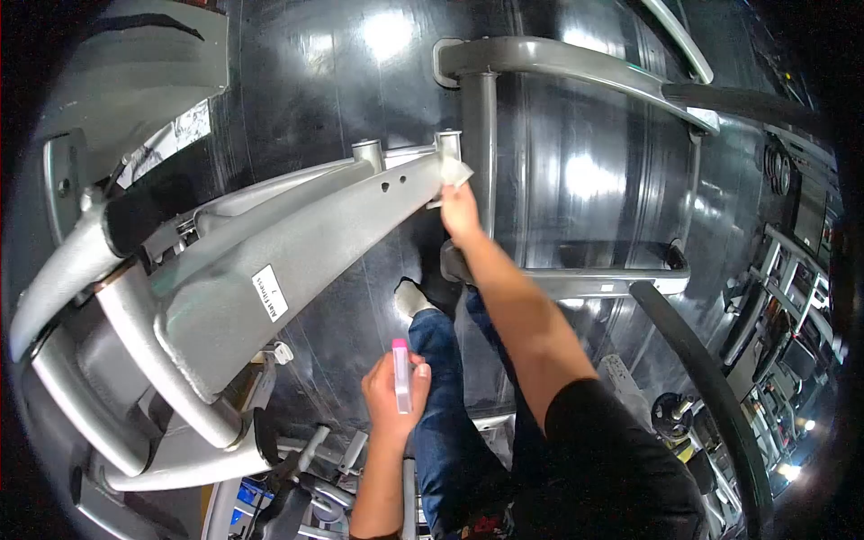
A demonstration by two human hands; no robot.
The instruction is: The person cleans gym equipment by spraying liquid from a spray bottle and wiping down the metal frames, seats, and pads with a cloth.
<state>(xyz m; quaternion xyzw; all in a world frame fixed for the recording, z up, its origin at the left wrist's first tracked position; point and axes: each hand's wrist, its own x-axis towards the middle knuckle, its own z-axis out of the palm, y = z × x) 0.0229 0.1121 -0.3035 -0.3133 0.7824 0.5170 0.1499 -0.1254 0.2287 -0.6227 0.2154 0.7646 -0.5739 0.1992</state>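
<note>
My left hand (392, 396) is closed around a small clear bottle (401, 378) with a pink cap, held upright above my leg. My right hand (461, 211) reaches forward and pinches a pale cloth (455, 171). The cloth touches the far end of a large silver metal frame (333, 216), beside a short round tube end. A white label with lettering (269, 292) is on the frame's broad flat side, and two dark holes show nearer my right hand.
Grey metal tubing (576, 61) stands ahead and to the right, with a lower bar (594, 283) beside my right forearm. A black padded bar (706, 387) curves at the right. More equipment parts lie at the bottom left and far right, over a dark shiny floor (306, 54).
</note>
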